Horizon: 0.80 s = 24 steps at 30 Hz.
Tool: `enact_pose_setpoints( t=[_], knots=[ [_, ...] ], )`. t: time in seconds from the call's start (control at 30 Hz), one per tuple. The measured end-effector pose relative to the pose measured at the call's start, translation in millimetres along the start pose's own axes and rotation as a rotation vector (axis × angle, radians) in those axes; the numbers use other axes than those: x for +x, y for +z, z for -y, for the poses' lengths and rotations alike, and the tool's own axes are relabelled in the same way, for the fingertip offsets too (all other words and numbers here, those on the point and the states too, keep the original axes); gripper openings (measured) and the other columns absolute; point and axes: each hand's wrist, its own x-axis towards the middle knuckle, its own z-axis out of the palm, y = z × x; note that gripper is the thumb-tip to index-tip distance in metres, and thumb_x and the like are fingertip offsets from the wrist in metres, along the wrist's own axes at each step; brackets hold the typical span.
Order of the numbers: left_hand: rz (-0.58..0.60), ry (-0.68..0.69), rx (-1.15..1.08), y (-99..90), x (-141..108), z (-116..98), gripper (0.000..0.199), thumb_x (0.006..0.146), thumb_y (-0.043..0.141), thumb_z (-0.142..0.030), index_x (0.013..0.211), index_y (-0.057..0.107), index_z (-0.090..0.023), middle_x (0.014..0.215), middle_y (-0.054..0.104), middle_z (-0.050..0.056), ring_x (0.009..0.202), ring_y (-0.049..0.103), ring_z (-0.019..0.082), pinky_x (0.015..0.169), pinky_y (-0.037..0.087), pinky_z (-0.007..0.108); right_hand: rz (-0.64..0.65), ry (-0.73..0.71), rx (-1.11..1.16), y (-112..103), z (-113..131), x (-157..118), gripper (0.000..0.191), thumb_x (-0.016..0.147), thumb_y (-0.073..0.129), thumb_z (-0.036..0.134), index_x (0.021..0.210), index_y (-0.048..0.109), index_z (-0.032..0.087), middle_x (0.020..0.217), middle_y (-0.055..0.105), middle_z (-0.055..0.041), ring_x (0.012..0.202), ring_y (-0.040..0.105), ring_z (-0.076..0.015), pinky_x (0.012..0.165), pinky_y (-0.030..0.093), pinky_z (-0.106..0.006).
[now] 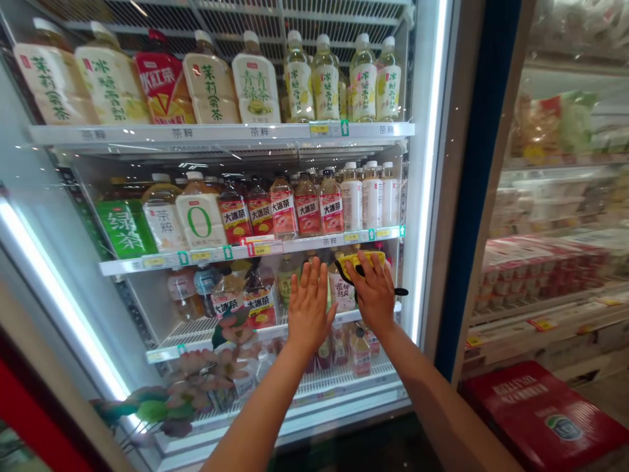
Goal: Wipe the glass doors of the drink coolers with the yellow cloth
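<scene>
A glass door covers a lit drinks cooler (255, 134) with bottles on several shelves. My left hand (309, 305) lies flat against the glass in front of the lower shelves, fingers stretched upward, with nothing in it. Just to its right, my right hand (374, 292) presses a yellow and black cloth (362, 259) to the glass, its fingers spread over the cloth. A dark end of the cloth item sticks out to the right of that hand. Behind the glass, a white-labelled bottle (343, 292) shows between the two hands.
At the lower right sits a red box (545, 413). Another chilled shelf unit (560, 160) with packaged goods stands on the right, beyond a dark blue frame. Pinkish flowers and green leaves (152, 411) appear at the lower left, by the glass. A red edge crosses the bottom left corner.
</scene>
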Motion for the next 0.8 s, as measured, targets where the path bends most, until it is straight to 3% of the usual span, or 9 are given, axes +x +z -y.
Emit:
enact_pose_setpoints(
  t=[0.13,0.23,0.33,0.4,0.5,0.63,0.7,0.8],
  knots=[
    [0.019,-0.014,0.004,-7.4,-9.5,14.0,0.103,0.094,0.064,-0.038,0.163,-0.01,-0.016,0.17,0.009,0.015,0.159,0.006,0.03,0.13,0.012,0.053,0.025,-0.064,0.046,-10.1,-20.8,-22.7,0.072,0.093,0.048,0.002,0.153,0.045,0.041,0.162,0.045,-0.001,0.155,0.029,-0.0259,0.124,0.032,-0.057],
    [0.013,-0.049,0.016,-15.3,-14.3,26.1,0.104,0.094,0.064,-0.037,0.163,-0.011,-0.015,0.171,0.007,0.016,0.159,0.003,0.031,0.129,0.011,0.056,-0.055,0.044,0.064,-7.7,-22.9,3.2,0.076,0.092,0.045,0.002,0.156,0.038,0.043,0.166,0.036,0.0005,0.157,0.023,-0.0281,0.123,0.031,-0.062],
    [0.015,-0.082,0.028,-21.3,-16.3,33.5,0.105,0.093,0.066,-0.037,0.163,-0.009,-0.015,0.171,0.006,0.017,0.159,0.001,0.032,0.128,0.011,0.059,-0.105,0.139,0.084,4.4,8.5,40.9,0.073,0.094,0.045,0.005,0.158,0.035,0.04,0.168,0.032,-0.0005,0.158,0.018,-0.0289,0.123,0.028,-0.063],
    [0.029,-0.085,0.024,-23.5,-17.5,35.5,0.105,0.092,0.067,-0.036,0.164,-0.008,-0.015,0.171,0.008,0.018,0.159,0.0,0.032,0.128,0.011,0.06,-0.094,0.139,0.073,12.4,37.1,50.9,0.069,0.096,0.048,0.009,0.158,0.037,0.037,0.167,0.034,-0.003,0.159,0.017,-0.0295,0.124,0.027,-0.063],
    [0.045,-0.078,0.006,-25.2,-21.0,38.1,0.103,0.092,0.066,-0.034,0.164,-0.004,-0.013,0.171,0.011,0.017,0.159,0.001,0.031,0.128,0.014,0.057,-0.025,0.041,0.063,15.9,62.6,31.0,0.066,0.095,0.05,0.009,0.155,0.043,0.035,0.165,0.039,-0.0043,0.158,0.019,-0.0283,0.124,0.028,-0.062],
    [0.055,-0.073,0.003,-28.8,-29.1,48.8,0.101,0.091,0.067,-0.033,0.164,0.001,-0.013,0.171,0.009,0.017,0.159,0.001,0.031,0.128,0.018,0.055,0.042,-0.143,0.11,7.0,47.2,-11.7,0.068,0.092,0.05,0.003,0.15,0.049,0.039,0.159,0.049,-0.0014,0.155,0.03,-0.0239,0.125,0.03,-0.057],
    [0.06,-0.071,0.005,-32.0,-32.6,56.6,0.101,0.091,0.068,-0.035,0.165,0.002,-0.013,0.171,0.008,0.017,0.159,0.001,0.031,0.128,0.017,0.054,0.004,-0.102,0.127,4.3,36.2,-12.1,0.07,0.092,0.05,0.004,0.151,0.048,0.04,0.16,0.047,-0.0011,0.155,0.03,-0.0251,0.124,0.029,-0.06],
    [0.063,-0.095,0.008,-36.6,-35.2,65.3,0.104,0.09,0.07,-0.038,0.165,0.002,-0.013,0.171,0.007,0.019,0.159,0.001,0.032,0.128,0.015,0.056,-0.109,0.056,0.135,9.9,43.0,15.9,0.071,0.093,0.046,0.006,0.155,0.042,0.04,0.164,0.04,-0.0023,0.158,0.022,-0.0285,0.122,0.027,-0.066]
  ],
)
